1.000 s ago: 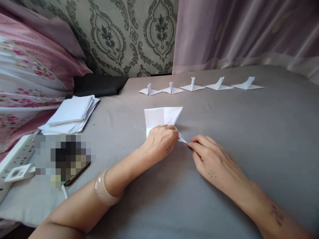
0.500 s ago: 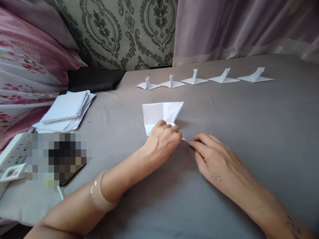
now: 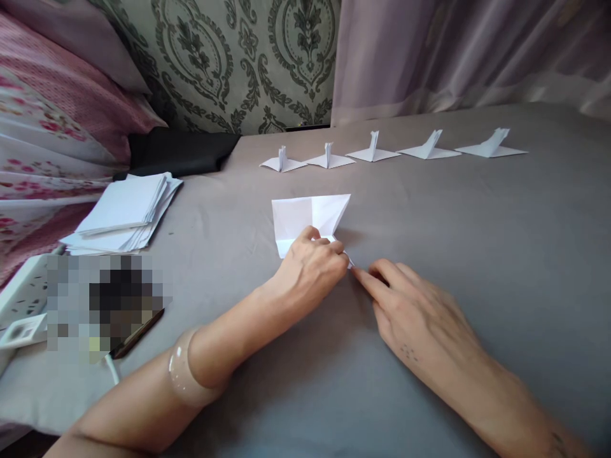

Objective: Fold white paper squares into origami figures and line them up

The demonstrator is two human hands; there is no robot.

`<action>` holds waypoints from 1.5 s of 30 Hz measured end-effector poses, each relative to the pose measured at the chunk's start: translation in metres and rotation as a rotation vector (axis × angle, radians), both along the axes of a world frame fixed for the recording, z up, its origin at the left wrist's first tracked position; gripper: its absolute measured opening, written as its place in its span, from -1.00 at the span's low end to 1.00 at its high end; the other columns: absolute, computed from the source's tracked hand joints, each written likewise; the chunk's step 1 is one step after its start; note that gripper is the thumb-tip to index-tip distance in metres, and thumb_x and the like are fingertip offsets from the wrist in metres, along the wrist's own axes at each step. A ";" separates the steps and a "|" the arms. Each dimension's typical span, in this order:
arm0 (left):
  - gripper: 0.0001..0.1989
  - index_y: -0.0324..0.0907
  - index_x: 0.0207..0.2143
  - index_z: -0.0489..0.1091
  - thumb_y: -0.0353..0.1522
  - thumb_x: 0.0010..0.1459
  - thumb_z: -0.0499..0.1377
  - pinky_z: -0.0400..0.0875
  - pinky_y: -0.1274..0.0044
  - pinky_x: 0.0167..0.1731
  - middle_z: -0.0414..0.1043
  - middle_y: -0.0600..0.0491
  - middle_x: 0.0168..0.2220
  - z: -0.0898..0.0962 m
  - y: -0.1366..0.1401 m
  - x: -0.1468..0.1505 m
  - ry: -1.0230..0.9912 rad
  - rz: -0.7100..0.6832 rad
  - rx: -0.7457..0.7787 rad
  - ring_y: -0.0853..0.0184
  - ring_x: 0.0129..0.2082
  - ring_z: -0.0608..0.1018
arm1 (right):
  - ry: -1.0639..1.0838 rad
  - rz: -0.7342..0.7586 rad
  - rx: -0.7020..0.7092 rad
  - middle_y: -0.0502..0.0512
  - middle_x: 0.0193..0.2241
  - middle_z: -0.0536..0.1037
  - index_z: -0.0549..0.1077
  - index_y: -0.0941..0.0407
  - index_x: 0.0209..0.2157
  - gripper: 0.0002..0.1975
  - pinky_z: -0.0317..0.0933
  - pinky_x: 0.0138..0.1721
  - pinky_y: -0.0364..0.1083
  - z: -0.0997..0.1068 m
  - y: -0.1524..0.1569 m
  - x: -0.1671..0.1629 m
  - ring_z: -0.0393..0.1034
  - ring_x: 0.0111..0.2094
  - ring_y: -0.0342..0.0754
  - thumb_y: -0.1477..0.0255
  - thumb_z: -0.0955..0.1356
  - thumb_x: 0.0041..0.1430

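A creased sheet of white paper (image 3: 292, 216) lies partly folded on the grey cloth, its far part standing up and its near right corner narrowed to a point. My left hand (image 3: 315, 264) is closed over the near part of the sheet, fingers bent and pressed on it; the fingers hide the folds beneath. At the pointed right corner, my right hand (image 3: 410, 305) touches the paper with its index fingertip, the other fingers curled and the thumb tucked below. Whether the right fingers pinch the corner is hard to see.
Several folded white paper pieces (image 3: 373, 152) stand in a row at the back. To the left lies a stack of white paper (image 3: 121, 207) in front of a black cloth (image 3: 184, 151). A power strip (image 3: 23, 286) and a blurred-out object (image 3: 126, 302) are nearer, beside my left forearm.
My right hand has slid slightly left along the paper's pointed corner, towards my left hand. My left hand keeps its hold in nearly the same place.
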State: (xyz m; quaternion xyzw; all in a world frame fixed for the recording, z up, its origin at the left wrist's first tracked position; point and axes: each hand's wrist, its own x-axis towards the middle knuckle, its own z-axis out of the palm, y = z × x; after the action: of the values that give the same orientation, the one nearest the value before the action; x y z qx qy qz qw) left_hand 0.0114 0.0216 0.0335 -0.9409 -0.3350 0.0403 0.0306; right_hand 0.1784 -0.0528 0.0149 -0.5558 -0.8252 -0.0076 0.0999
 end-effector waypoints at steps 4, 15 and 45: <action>-0.78 -0.23 -0.41 0.47 -0.57 0.15 0.05 0.29 0.37 -0.19 0.50 0.01 -0.41 0.001 0.000 0.000 -0.004 -0.015 0.008 0.30 -0.42 0.53 | -0.010 -0.003 -0.028 0.05 -0.38 0.41 0.50 0.09 -0.16 -0.69 0.09 -0.35 -0.04 0.000 0.000 -0.001 0.28 -0.37 -0.06 0.65 0.22 0.18; -0.76 -0.21 -0.43 0.45 -0.62 0.09 0.04 0.25 0.39 -0.17 0.49 0.03 -0.41 0.003 0.002 -0.003 -0.004 -0.028 0.001 0.32 -0.42 0.51 | 0.026 0.030 -0.083 0.09 -0.35 0.41 0.50 0.11 -0.24 -0.69 0.13 -0.30 -0.05 0.000 0.002 -0.003 0.28 -0.33 -0.05 0.67 0.19 0.21; -0.79 -0.21 -0.35 0.49 -0.42 0.23 0.06 0.25 0.46 -0.22 0.54 -0.01 -0.36 0.018 0.012 -0.031 -0.083 0.082 -0.137 0.29 -0.33 0.55 | 0.149 0.135 -0.006 0.17 -0.24 0.49 0.45 0.18 -0.09 -0.64 0.24 -0.16 -0.03 -0.013 0.006 -0.015 0.34 -0.17 0.02 0.68 0.17 0.18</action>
State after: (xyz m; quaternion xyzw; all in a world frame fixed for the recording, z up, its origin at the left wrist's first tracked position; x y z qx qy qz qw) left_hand -0.0197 0.0341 0.0517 -0.9271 -0.3707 0.0254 -0.0494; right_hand 0.1634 -0.0469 0.0015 -0.4981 -0.8512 0.0427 0.1595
